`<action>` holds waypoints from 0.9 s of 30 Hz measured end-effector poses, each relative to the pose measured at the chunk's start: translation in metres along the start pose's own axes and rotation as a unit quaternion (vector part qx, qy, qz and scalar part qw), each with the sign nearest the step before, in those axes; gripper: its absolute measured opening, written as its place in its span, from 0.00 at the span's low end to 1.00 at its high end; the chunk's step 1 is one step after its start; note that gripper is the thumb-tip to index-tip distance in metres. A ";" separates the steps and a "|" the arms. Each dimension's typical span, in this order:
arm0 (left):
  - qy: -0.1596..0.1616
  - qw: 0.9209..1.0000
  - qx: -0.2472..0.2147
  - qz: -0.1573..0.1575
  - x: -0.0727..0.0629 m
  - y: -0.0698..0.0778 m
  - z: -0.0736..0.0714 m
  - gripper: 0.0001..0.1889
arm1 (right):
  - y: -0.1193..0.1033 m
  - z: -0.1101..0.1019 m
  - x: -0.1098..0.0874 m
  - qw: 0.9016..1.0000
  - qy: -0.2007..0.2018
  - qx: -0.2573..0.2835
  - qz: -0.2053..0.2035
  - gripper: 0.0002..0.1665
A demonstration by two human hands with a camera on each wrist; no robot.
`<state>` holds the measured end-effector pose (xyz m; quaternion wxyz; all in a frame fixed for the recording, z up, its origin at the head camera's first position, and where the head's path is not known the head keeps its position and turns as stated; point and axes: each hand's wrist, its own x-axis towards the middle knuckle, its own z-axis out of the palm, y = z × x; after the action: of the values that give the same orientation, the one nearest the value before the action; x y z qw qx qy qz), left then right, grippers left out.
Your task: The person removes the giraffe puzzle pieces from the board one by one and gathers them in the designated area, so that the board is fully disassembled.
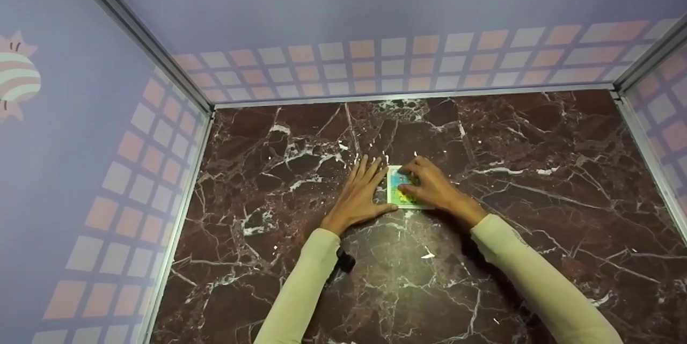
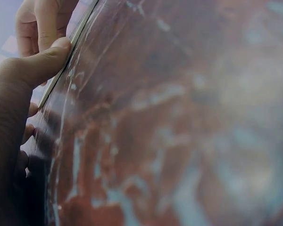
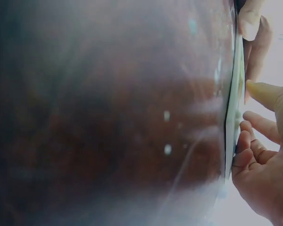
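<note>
Left hand [image 1: 360,196] spreads straight fingers on the marbled bench [image 1: 547,226], thumb touching a small picture board [image 1: 400,199]; right hand [image 1: 433,187] bends over it, whether pinching anything I cannot tell.

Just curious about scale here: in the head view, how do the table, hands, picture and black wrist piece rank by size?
1. Table
2. Left hand and right hand: too alike to rank
3. Picture, partly covered
4. Black wrist piece

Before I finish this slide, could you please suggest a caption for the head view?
Two hands at a small, colourful, white-bordered board on a dark, white-veined tabletop.
</note>
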<state>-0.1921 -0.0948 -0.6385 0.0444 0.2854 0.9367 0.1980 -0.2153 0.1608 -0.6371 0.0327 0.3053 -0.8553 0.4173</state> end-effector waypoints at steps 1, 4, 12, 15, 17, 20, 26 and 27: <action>-0.002 1.000 0.000 -0.001 0.001 0.001 0.001 0.57 | 0.003 -0.001 -0.001 1.000 -0.003 0.002 0.002 0.22; -0.007 1.000 -0.005 -0.007 0.002 0.002 0.002 0.56 | 0.008 -0.001 -0.002 1.000 -0.003 0.007 0.002 0.22; 0.001 1.000 0.007 -0.018 0.001 0.002 0.007 0.54 | -0.009 -0.007 0.008 0.998 -0.031 -0.032 0.044 0.23; 0.007 1.000 0.012 -0.023 0.000 0.001 0.008 0.54 | -0.008 -0.004 0.013 0.998 -0.035 -0.043 0.038 0.23; 0.009 1.000 0.015 -0.026 0.000 0.001 0.009 0.54 | -0.006 -0.003 0.013 0.998 -0.037 -0.041 0.030 0.23; 0.011 0.999 0.018 -0.028 -0.001 0.002 0.010 0.54 | 0.008 0.005 0.013 0.998 -0.033 -0.050 0.013 0.22; 0.012 0.999 0.026 -0.030 0.002 0.004 0.009 0.55 | 0.000 0.002 0.018 0.995 -0.035 -0.091 -0.007 0.21; 0.013 0.999 0.027 -0.031 0.002 0.004 0.009 0.56 | -0.007 -0.002 0.019 0.995 -0.037 -0.091 -0.007 0.21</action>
<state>-0.1898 -0.0873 -0.6450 0.0310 0.2552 0.9505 0.1747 -0.2275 0.1493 -0.6251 0.0315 0.3228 -0.8882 0.3255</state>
